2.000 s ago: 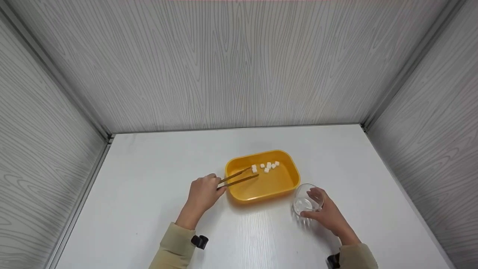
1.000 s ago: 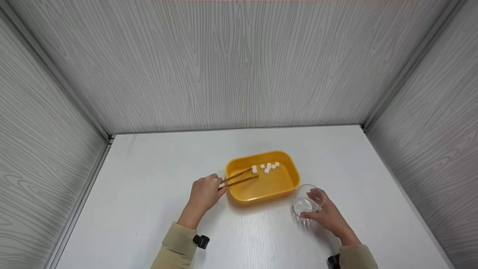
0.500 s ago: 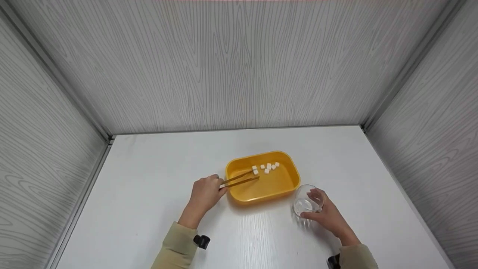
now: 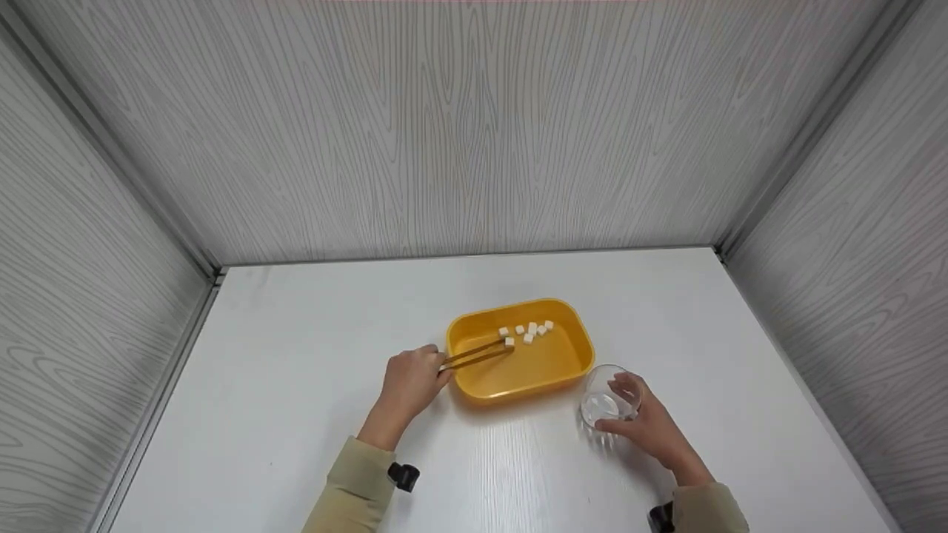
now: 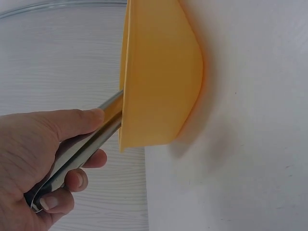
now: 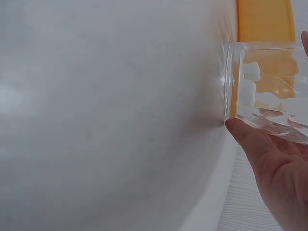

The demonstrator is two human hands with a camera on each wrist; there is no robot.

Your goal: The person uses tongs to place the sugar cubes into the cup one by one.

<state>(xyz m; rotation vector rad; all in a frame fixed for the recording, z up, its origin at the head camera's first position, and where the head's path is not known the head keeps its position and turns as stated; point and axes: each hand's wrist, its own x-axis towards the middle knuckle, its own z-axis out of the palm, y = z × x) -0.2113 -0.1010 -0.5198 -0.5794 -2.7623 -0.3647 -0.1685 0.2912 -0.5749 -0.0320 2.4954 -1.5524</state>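
Observation:
In the head view my left hand (image 4: 409, 381) grips metal tongs (image 4: 478, 360) that reach over the left rim of a yellow tray (image 4: 541, 366). Their tips lie close on either side of a small white cube (image 4: 509, 342). Several more white cubes (image 4: 532, 328) are grouped toward the tray's far side. The left wrist view has the thumb and curled fingers around the tongs' handle (image 5: 79, 159), with the tips hidden behind the tray wall (image 5: 163, 72). My right hand (image 4: 652, 426) holds a clear glass (image 4: 595, 396) upright on the table; whitish patches show through it in the right wrist view.
The white table (image 4: 333, 311) is bounded by a grey wood-grain panel (image 4: 474, 133) behind and panels on both sides. The glass stands close to the tray's near right corner. Black straps with small devices (image 4: 404, 476) sit at the wrists.
The tongs' arms have drawn closer together around one white cube, which has shifted slightly right, away from the cube behind it. My left hand moved slightly right. Right hand and glass stay put.

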